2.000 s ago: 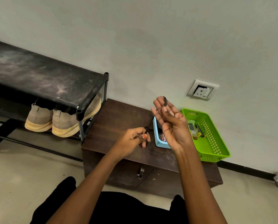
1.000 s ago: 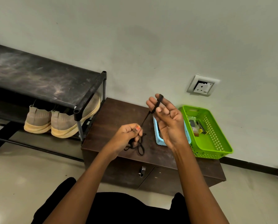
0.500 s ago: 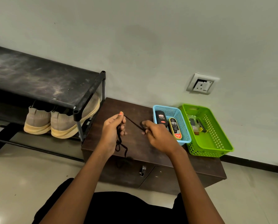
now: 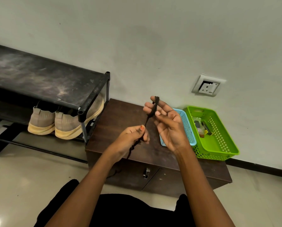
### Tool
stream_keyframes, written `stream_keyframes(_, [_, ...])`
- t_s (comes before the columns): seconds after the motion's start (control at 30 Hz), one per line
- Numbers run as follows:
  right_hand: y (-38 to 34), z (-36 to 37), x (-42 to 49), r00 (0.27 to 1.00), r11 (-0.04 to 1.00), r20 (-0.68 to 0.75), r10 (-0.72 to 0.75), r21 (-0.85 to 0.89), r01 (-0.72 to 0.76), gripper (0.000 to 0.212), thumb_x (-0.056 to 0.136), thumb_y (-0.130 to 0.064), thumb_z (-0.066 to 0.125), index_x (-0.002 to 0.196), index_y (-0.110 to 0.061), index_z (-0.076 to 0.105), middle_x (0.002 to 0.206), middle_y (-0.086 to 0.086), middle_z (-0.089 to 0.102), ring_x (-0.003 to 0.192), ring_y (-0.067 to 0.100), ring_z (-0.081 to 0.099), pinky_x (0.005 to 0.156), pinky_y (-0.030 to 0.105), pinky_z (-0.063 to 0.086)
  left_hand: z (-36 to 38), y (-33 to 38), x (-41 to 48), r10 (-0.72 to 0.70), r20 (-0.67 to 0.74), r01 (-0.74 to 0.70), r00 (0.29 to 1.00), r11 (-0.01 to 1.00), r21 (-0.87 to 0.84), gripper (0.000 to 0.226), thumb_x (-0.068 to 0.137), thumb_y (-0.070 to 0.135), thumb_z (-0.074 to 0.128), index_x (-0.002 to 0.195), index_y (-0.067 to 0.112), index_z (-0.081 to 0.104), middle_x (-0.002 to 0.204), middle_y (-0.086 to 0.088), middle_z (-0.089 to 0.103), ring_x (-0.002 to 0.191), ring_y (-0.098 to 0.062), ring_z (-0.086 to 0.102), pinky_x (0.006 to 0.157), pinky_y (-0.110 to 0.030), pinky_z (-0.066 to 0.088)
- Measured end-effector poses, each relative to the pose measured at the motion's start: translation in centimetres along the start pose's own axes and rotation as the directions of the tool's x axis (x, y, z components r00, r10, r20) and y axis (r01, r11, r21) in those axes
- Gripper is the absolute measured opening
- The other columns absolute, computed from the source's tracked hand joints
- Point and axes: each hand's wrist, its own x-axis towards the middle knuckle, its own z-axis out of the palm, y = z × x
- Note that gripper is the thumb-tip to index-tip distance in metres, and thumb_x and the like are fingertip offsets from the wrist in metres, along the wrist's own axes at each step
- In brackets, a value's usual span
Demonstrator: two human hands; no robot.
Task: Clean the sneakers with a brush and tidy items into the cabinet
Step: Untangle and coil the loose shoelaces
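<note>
Just above the cabinet (image 4: 120,115), the left hand (image 4: 132,138) pinched a black lace (image 4: 155,107) that the right hand (image 4: 168,126) gripped looped over its fingers, half hiding the blue basket (image 4: 186,125); sneakers (image 4: 55,123) sat in the rack (image 4: 46,81) alongside.

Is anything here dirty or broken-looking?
Yes. The rack top has pale dusty smears all over it. The socket shows a dark gap at its upper left, as if a part is missing, though it is too small to be sure. The sneakers sit neatly underneath.
</note>
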Motion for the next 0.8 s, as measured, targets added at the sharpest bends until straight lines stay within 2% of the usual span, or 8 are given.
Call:
stream_keyframes(0.07, [0.4,-0.3,0.2,0.998,0.990,-0.064,-0.027,-0.137,0.018,0.042,0.091,0.009,0.040,0.131,-0.004,0.045,0.117,0.012,0.064,0.113,0.023,0.061,0.099,0.027,0.046,-0.2,0.0,0.0,-0.015,0.025,0.016,1.000,0.999,-0.028,0.034,0.096,0.026,0.039,0.068,0.012,0.052,0.070,0.002,0.059,0.070,-0.010,0.057,0.072,-0.020,0.047])
stream_keyframes(0.13, [1.0,-0.7,0.2,0.994,0.899,-0.092,-0.066,-0.437,0.020,0.044,0.092,0.009,0.042,0.132,-0.007,0.043,0.120,0.007,0.062,0.115,0.017,0.059,0.101,0.027,0.043,-0.4,0.0,0.1,-0.013,0.000,0.013,1.000,1.000,-0.026,0.033,0.099,0.019,0.038,0.070,0.012,0.053,0.067,0.003,0.058,0.064,-0.009,0.056,0.067,-0.019,0.047])
stream_keyframes(0.23, [2.2,-1.5,-0.1,0.994,0.522,0.004,-0.112,-0.850,0.062,0.046,0.091,0.007,0.047,0.135,-0.006,0.042,0.123,0.004,0.060,0.116,0.011,0.057,0.100,0.018,0.042,-0.8,0.1,0.0,-0.016,-0.047,0.014,0.999,1.000,-0.026,0.034,0.100,0.016,0.036,0.073,0.012,0.055,0.064,0.004,0.057,0.056,-0.009,0.051,0.058,-0.017,0.044])
stream_keyframes(0.3, [2.6,-2.1,-0.3,0.994,0.241,0.088,-0.071,-0.965,0.103,0.042,0.092,-0.005,0.050,0.134,-0.008,0.045,0.122,0.007,0.063,0.114,0.018,0.058,0.096,0.025,0.046,-1.0,0.2,0.0,-0.025,-0.078,0.022,0.997,0.999,-0.037,0.034,0.101,0.017,0.036,0.073,0.013,0.055,0.063,0.004,0.056,0.055,-0.009,0.050,0.058,-0.019,0.043])
stream_keyframes(0.37, [2.8,-2.2,-0.4,0.989,0.082,0.144,-0.019,-0.986,0.145,0.036,0.093,-0.014,0.050,0.128,-0.009,0.048,0.113,0.010,0.066,0.103,0.024,0.061,0.086,0.036,0.048,-1.0,0.2,0.0,-0.030,-0.119,0.023,0.992,0.998,-0.062,0.035,0.100,0.018,0.037,0.072,0.012,0.056,0.062,0.003,0.055,0.056,-0.008,0.051,0.059,-0.020,0.044])
stream_keyframes(0.5, [2.1,-1.7,-0.4,0.975,0.029,0.220,-0.046,-0.975,0.221,0.023,0.095,-0.018,0.051,0.112,-0.005,0.058,0.091,0.011,0.069,0.084,0.028,0.064,0.070,0.037,0.047,-1.3,-0.1,0.4,-0.067,-0.255,0.053,0.965,0.997,-0.062,0.034,0.099,0.022,0.043,0.073,0.011,0.060,0.061,0.002,0.055,0.059,-0.010,0.051,0.061,-0.023,0.045])
stream_keyframes(0.63, [1.3,-1.7,-0.3,0.960,-0.005,0.281,-0.008,-0.960,0.281,0.019,0.093,-0.016,0.053,0.102,-0.003,0.063,0.087,0.011,0.069,0.079,0.027,0.064,0.070,0.033,0.046,-1.5,-0.4,0.4,-0.058,-0.259,0.054,0.964,0.998,-0.025,0.030,0.098,0.021,0.047,0.075,0.011,0.064,0.062,0.002,0.056,0.061,-0.010,0.052,0.062,-0.021,0.044])
stream_keyframes(0.8, [1.0,-1.5,-0.2,0.950,-0.065,0.308,0.040,-0.948,0.311,0.018,0.094,-0.019,0.051,0.088,-0.007,0.063,0.075,0.003,0.063,0.067,0.015,0.055,0.065,0.024,0.032,-1.6,-0.6,0.5,0.047,-0.269,-0.028,0.962,0.997,0.073,0.028,0.096,0.017,0.047,0.076,0.015,0.066,0.072,0.006,0.062,0.078,-0.007,0.056,0.079,-0.020,0.042])
